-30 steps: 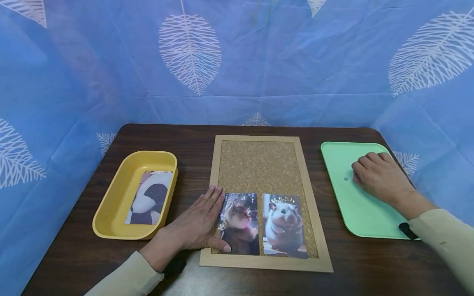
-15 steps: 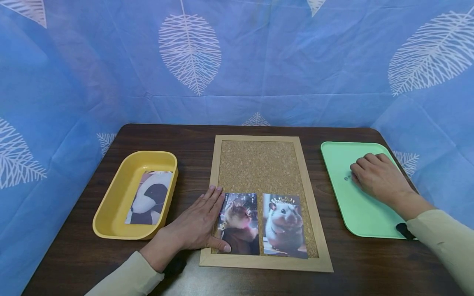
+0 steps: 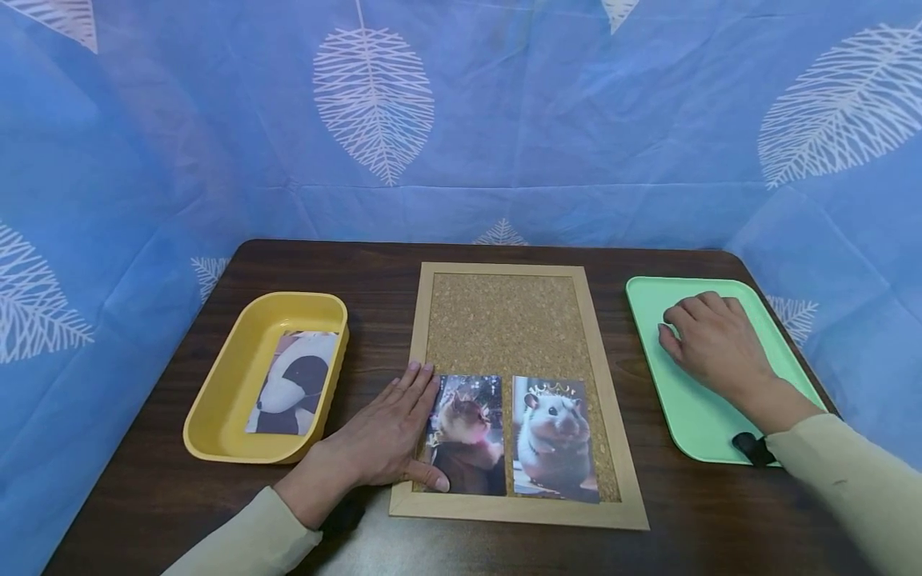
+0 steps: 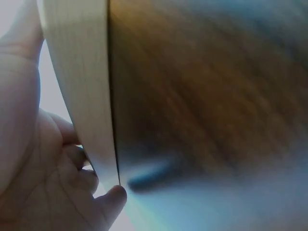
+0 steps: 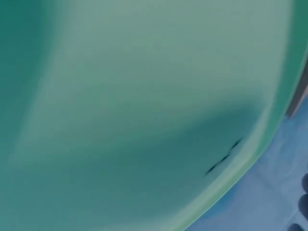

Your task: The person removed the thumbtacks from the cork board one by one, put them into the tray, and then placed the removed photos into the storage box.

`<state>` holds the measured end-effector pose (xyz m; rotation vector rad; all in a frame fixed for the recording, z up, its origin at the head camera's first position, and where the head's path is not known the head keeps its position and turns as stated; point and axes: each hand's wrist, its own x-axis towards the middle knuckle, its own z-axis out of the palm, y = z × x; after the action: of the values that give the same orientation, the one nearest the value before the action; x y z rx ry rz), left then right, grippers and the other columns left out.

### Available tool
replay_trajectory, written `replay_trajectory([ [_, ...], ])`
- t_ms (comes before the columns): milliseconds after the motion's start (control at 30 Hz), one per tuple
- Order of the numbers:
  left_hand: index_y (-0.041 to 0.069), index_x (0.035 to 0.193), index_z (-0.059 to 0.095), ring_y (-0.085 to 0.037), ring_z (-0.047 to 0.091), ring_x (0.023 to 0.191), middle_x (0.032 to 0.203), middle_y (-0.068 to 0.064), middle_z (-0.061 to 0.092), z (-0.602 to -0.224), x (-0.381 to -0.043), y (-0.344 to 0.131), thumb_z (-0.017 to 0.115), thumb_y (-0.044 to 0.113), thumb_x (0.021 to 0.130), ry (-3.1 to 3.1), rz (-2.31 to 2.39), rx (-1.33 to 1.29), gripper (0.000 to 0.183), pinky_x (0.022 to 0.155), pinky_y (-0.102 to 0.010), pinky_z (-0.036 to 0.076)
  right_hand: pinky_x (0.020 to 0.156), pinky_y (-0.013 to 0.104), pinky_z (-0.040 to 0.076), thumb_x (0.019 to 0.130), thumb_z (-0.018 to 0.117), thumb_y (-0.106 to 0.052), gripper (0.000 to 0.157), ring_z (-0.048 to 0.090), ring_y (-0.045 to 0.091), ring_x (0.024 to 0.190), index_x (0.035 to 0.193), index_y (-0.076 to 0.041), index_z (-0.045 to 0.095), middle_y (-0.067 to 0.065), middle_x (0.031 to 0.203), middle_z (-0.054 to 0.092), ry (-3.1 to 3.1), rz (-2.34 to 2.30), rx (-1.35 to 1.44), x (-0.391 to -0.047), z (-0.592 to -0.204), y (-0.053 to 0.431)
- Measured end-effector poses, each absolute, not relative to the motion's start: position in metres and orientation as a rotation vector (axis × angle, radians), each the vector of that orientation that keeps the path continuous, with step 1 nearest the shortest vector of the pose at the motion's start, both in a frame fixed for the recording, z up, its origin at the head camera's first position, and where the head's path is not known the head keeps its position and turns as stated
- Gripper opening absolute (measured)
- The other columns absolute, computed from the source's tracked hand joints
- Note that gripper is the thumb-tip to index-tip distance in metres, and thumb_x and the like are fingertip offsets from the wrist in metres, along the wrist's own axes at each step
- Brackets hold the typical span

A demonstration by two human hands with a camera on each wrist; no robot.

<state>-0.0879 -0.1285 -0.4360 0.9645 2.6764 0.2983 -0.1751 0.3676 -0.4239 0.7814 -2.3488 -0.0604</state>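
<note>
Head view: a smooth, round-cornered green tray [image 3: 709, 432] spreads beneath the right hand [image 3: 716, 344]; a wood-framed, grainy cork board [image 3: 507, 320] lies under the left hand [image 3: 385, 432], which rests flat, fingers straight, thumb over an animal photo [image 3: 468, 448]. The right fingers bend downward; whether they hold anything I cannot tell. Left wrist view: pale board edge beside the palm. Right wrist view: blurred tray, curved rim.

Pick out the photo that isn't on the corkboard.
The photo lying in the yellow tray; the crowned hamster photo and the darker photo by the left hand both lie on the corkboard.
</note>
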Motion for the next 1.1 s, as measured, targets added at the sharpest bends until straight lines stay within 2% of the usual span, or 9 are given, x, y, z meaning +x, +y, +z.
replay_trajectory([
  [300, -0.002, 0.167, 0.019, -0.041, 0.003, 0.164, 0.176, -0.022, 0.006, -0.434, -0.087, -0.126, 0.064, 0.087, 0.08, 2.69, 0.261, 0.957, 0.132, 0.131, -0.056, 0.018, 0.08, 0.06, 0.048, 0.094, 0.067, -0.021, 0.021, 0.062, 0.045, 0.099, 0.094, 0.001, 0.069, 0.021, 0.103, 0.071, -2.468, 0.053, 0.752, -0.164, -0.425, 0.311],
  [400, -0.001, 0.167, 0.019, -0.041, 0.004, 0.164, 0.176, -0.022, 0.007, -0.435, -0.087, -0.125, 0.064, 0.087, 0.08, 2.693, 0.256, 0.946, 0.132, 0.131, -0.056, 0.018, 0.085, 0.06, 0.05, 0.092, 0.071, -0.017, 0.019, 0.063, 0.044, 0.104, 0.096, 0.002, 0.07, 0.022, 0.106, 0.071, -2.489, 0.069, 0.777, -0.16, -0.424, 0.292],
  [567, 0.0, 0.167, 0.02, -0.04, 0.006, 0.164, 0.176, -0.021, 0.008, -0.435, -0.087, -0.125, 0.062, 0.089, 0.079, 2.705, 0.227, 0.935, 0.132, 0.131, -0.058, 0.017, 0.093, 0.06, 0.05, 0.094, 0.068, -0.016, 0.02, 0.064, 0.043, 0.11, 0.102, 0.002, 0.072, 0.022, 0.111, 0.072, -2.53, 0.079, 0.861, -0.153, -0.418, 0.264],
  [700, -0.001, 0.167, 0.02, -0.04, 0.007, 0.164, 0.176, -0.022, 0.01, -0.435, -0.086, -0.126, 0.061, 0.089, 0.079, 2.719, 0.207, 0.946, 0.132, 0.131, -0.058, 0.017, 0.099, 0.06, 0.05, 0.094, 0.071, -0.02, 0.029, 0.064, 0.042, 0.116, 0.112, 0.003, 0.072, 0.022, 0.119, 0.071, -2.585, 0.074, 0.934, -0.143, -0.412, 0.244],
  [833, -0.002, 0.166, 0.021, -0.041, 0.008, 0.163, 0.175, -0.023, 0.011, -0.434, -0.085, -0.126, 0.062, 0.088, 0.08, 2.73, 0.204, 0.966, 0.132, 0.131, -0.058, 0.018, 0.106, 0.059, 0.05, 0.096, 0.074, -0.029, 0.046, 0.063, 0.041, 0.125, 0.126, 0.004, 0.069, 0.022, 0.131, 0.068, -2.658, 0.06, 1.018, -0.129, -0.41, 0.222],
  [1100, -0.002, 0.166, 0.024, -0.04, 0.011, 0.163, 0.174, -0.023, 0.017, -0.43, -0.089, -0.124, 0.064, 0.08, 0.086, 2.701, 0.264, 0.942, 0.121, 0.131, -0.054, 0.019, 0.116, 0.055, 0.046, 0.099, 0.07, -0.049, 0.072, 0.057, 0.038, 0.139, 0.145, 0.005, 0.058, 0.022, 0.148, 0.061, -2.727, 0.091, 1.221, -0.1, -0.414, 0.185],
])
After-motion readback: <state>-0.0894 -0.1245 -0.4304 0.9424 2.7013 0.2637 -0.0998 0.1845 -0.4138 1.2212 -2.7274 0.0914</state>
